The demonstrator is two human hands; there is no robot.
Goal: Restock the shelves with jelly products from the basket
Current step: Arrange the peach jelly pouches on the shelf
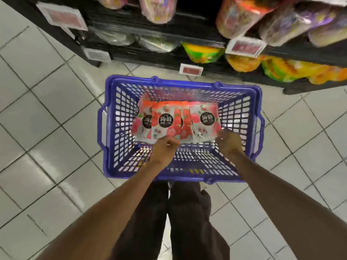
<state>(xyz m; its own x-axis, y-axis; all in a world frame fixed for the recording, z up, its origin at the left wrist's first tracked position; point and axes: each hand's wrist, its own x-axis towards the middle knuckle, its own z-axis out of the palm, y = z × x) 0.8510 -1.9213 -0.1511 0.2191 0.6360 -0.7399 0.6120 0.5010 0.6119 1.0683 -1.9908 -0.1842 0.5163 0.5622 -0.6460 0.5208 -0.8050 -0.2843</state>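
Note:
A blue plastic basket (112,128) stands on the tiled floor in front of the shelves. Inside it lie several red-and-white jelly pouches with round black labels. My left hand (165,147) pinches the near edge of the middle pouch (165,119). My right hand (228,142) grips the near edge of the right pouch (204,117). A third pouch (141,119) lies partly under the middle one at the left. Both forearms reach down into the basket.
Black shelves (169,57) run along the top with bagged jelly in yellow, green and mixed colours (202,51) and white price tags (190,69). My dark trousers (178,222) are just behind the basket. Grey tiled floor (47,128) lies to both sides.

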